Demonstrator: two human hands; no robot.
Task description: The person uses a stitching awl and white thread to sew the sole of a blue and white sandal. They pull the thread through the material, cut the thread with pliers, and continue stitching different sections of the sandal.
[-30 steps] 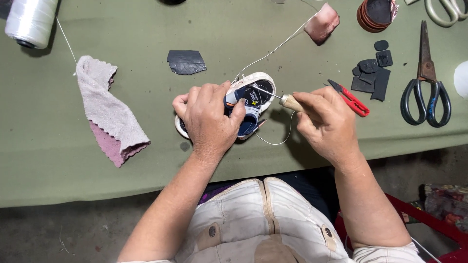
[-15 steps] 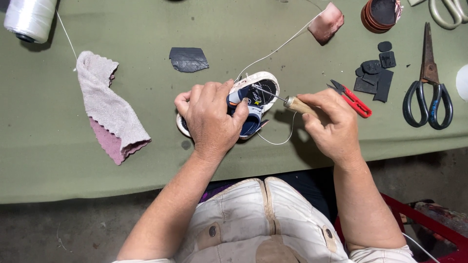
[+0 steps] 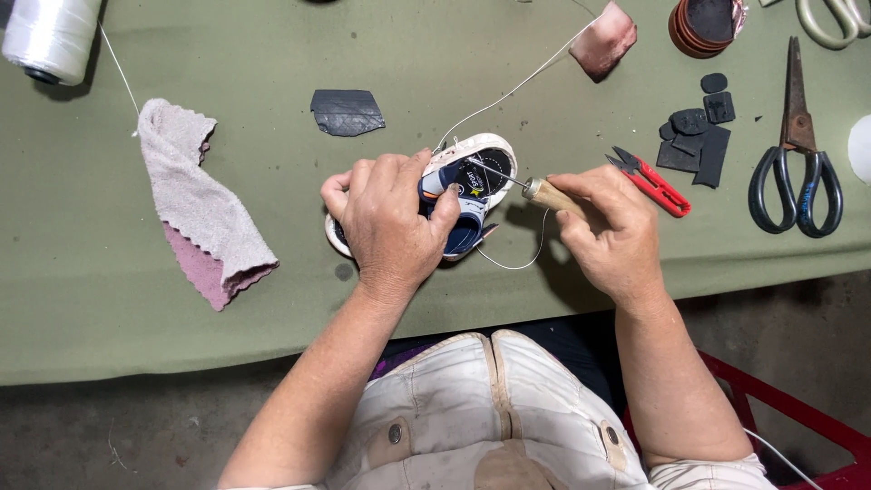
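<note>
Two hands at work: your left hand (image 3: 390,227) clamps the small shoe (image 3: 454,195), your right hand (image 3: 612,231) grips the awl (image 3: 544,192).
A slip could prick your left fingertips (image 3: 447,201); the needle tip seems hidden inside.

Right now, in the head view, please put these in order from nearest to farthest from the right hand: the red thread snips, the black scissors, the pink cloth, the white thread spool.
From the right hand:
1. Red thread snips, just above it.
2. Black scissors, farther toward the right edge.
3. Pink cloth, across the table, beyond the left hand.
4. White thread spool, in the far left corner.
</note>
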